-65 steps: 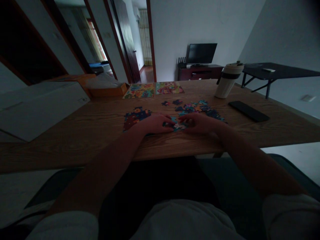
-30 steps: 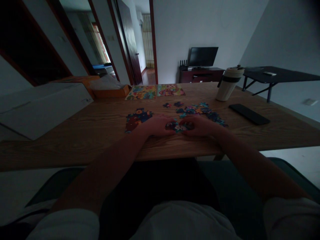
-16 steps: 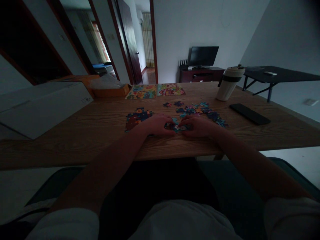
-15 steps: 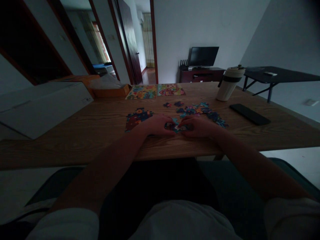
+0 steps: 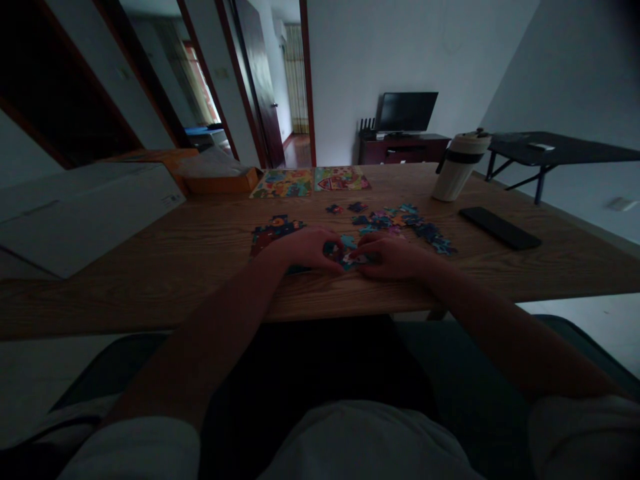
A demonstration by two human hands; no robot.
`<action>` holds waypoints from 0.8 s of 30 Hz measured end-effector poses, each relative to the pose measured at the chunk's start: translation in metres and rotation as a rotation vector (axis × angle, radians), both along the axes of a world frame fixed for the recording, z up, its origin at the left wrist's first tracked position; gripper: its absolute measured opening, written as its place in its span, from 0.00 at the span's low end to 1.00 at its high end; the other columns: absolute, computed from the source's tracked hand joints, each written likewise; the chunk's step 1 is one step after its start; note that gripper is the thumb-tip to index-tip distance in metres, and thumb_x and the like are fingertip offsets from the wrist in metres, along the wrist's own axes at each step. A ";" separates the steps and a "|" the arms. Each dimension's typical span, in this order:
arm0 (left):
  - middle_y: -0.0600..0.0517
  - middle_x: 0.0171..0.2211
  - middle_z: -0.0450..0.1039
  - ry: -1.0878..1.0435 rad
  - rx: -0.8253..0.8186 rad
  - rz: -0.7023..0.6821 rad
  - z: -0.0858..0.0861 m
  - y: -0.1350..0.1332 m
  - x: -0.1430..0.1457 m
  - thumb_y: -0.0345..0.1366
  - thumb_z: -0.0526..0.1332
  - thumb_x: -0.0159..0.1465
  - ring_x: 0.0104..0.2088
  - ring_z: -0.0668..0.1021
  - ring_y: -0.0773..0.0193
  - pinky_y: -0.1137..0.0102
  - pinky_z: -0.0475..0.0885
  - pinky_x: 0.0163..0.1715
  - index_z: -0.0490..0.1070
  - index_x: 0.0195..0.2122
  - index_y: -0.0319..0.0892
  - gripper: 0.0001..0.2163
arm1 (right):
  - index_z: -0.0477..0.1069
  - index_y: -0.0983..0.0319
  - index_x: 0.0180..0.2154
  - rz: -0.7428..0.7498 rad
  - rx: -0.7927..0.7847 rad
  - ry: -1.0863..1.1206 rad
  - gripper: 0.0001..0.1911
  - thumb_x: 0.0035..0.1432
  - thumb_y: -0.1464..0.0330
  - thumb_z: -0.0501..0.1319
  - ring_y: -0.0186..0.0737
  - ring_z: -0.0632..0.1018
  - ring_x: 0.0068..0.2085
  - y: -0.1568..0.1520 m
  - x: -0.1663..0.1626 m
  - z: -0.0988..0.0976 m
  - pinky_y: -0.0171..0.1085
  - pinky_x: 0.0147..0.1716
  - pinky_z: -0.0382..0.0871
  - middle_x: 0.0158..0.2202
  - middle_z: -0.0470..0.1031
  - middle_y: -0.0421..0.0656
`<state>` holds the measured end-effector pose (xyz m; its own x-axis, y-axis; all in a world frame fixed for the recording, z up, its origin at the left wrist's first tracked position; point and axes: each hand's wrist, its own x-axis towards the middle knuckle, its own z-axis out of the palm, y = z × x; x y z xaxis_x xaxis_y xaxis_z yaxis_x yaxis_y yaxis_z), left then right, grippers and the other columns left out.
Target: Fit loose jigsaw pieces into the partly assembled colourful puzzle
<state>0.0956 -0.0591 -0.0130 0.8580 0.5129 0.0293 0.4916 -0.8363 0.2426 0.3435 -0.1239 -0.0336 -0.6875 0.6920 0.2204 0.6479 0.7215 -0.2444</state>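
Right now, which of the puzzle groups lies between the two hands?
The middle group, partly light blue; the reddish group lies beyond the left hand, the scattered pile beyond the right hand.

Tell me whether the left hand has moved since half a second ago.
Yes, slightly: the left hand has shifted leftward in view, judged against the television, which appears in practically the same place.

Reddish-brown and navy puzzle section, teal-and-orange loose pieces, black-banded cream flask
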 end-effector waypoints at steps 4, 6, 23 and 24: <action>0.49 0.47 0.77 0.010 0.012 -0.021 -0.001 -0.002 0.003 0.56 0.67 0.57 0.48 0.76 0.55 0.65 0.66 0.52 0.77 0.51 0.47 0.25 | 0.78 0.57 0.51 -0.026 -0.015 0.018 0.18 0.59 0.64 0.63 0.46 0.78 0.46 0.001 0.003 0.000 0.42 0.50 0.67 0.48 0.76 0.47; 0.49 0.50 0.76 0.017 0.029 -0.024 -0.001 -0.004 0.005 0.55 0.67 0.57 0.50 0.76 0.54 0.64 0.65 0.54 0.77 0.51 0.48 0.25 | 0.76 0.57 0.52 -0.051 -0.049 0.038 0.20 0.57 0.64 0.65 0.46 0.77 0.47 0.003 0.007 0.000 0.42 0.50 0.67 0.49 0.77 0.47; 0.46 0.61 0.68 0.052 0.058 -0.023 -0.002 -0.010 0.012 0.55 0.66 0.60 0.60 0.69 0.51 0.59 0.58 0.61 0.76 0.54 0.51 0.24 | 0.75 0.58 0.46 -0.065 -0.239 0.115 0.16 0.54 0.65 0.66 0.41 0.78 0.38 0.008 0.015 -0.001 0.38 0.39 0.70 0.42 0.78 0.43; 0.46 0.61 0.67 0.056 0.054 -0.017 -0.002 -0.010 0.012 0.55 0.66 0.60 0.60 0.69 0.51 0.59 0.58 0.62 0.76 0.55 0.51 0.24 | 0.76 0.58 0.45 -0.037 -0.232 0.117 0.15 0.54 0.65 0.66 0.41 0.78 0.40 0.009 0.015 -0.001 0.38 0.40 0.70 0.43 0.78 0.43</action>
<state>0.1079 -0.0696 -0.0151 0.8675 0.4974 0.0085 0.4890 -0.8556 0.1698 0.3584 -0.1148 -0.0349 -0.6402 0.7573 0.1292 0.6302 0.6139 -0.4754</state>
